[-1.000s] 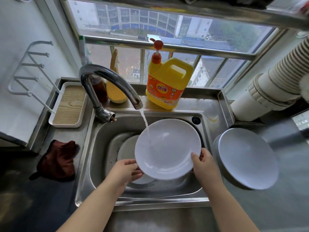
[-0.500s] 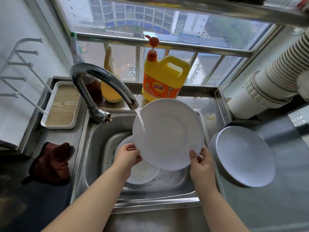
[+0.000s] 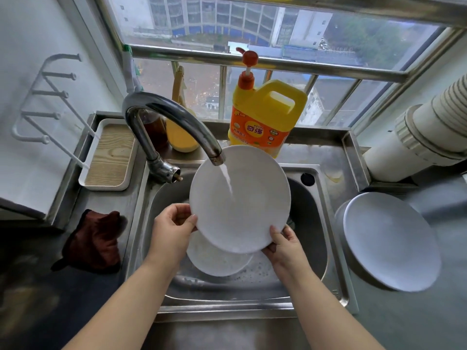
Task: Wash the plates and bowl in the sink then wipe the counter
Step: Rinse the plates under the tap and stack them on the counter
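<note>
Low in the frame, two bare forearms reach up toward the sink (image 3: 326, 223). The left hand (image 3: 171, 229) pinches the left edge of a white plate (image 3: 240, 198), thumb on its face; the right hand (image 3: 284, 245) grips the plate's lower right edge, thumb on top and fingers curled beneath. The plate is held tilted above the basin at frame centre, and water from the tap (image 3: 174, 122) lands on its upper middle. Under it, a second plate (image 3: 217, 261) lies on the wet sink floor. At right, another white plate (image 3: 391, 241) rests on the counter (image 3: 417, 319) just beside the sink. At left, a dark red cloth (image 3: 94, 242) lies crumpled. Farther up, a wood-lined tray (image 3: 111, 155) sits at left. A yellow detergent jug (image 3: 265, 117) stands behind the sink by the window.
</note>
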### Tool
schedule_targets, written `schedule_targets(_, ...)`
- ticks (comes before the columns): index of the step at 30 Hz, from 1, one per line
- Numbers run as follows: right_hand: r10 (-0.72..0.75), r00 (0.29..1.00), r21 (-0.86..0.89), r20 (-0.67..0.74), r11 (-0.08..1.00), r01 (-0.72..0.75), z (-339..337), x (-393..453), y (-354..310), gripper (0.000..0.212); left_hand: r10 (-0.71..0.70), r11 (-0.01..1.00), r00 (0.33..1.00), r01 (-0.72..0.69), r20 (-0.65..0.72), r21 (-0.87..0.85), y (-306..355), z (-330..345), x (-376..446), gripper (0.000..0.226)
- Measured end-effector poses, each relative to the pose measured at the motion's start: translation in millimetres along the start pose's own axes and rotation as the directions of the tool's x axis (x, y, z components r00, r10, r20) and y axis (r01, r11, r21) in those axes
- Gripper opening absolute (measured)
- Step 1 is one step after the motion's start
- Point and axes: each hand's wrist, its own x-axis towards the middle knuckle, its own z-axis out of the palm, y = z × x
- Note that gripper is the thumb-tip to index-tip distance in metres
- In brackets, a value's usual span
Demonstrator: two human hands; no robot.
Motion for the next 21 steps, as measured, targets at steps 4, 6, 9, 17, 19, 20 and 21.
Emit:
schedule_targets(4, 0.073, 0.997, -0.082, 0.035, 0.994, -0.069, 11, 1, 7, 0.026, 0.049, 0.999, 0.998, -0.05, -0.037, -0.004, 3, -13, -7, 0.019)
schedule_targets(6, 0.087, 0.995, -0.102, 0.039, 0.991, -0.083, 14, 0, 10, 0.027, 0.044, 0.999, 0.997, -0.046, -0.06, -0.023, 2, -19, -10, 0.02)
schedule_targets(9, 0.074, 0.997, -0.197, 0.024, 0.978, -0.068, 13, -5, 11, 0.023, -0.033, 0.999, 0.996, 0.03, -0.079, -0.033, -7, -27, -11, 0.016)
schedule_targets(17, -0.295, 0.947, -0.726, 0.127, 0.623, 0.291, -5, -29, -17, 0.009, -0.342, 0.927, 0.938, 0.327, 0.06, 0.183, -53, -36, -14, 0.029)
schedule_targets(19, -0.415, 0.878, -0.835, 0.24, 0.374, 0.405, -10, -31, -20, 0.015, -0.342, 0.928, 0.937, 0.324, 0.076, 0.184, -53, -32, -13, 0.027)
schedule_targets(20, -0.459, 0.837, -0.861, 0.299, 0.249, 0.444, -11, -33, -21, 0.016, -0.348, 0.931, 0.933, 0.332, 0.093, 0.15, -50, -28, -11, 0.024)
schedule_targets(21, -0.501, 0.786, -0.871, 0.362, 0.118, 0.477, -11, -36, -22, 0.016, -0.358, 0.932, 0.927, 0.348, 0.11, 0.097, -47, -22, -8, 0.022)
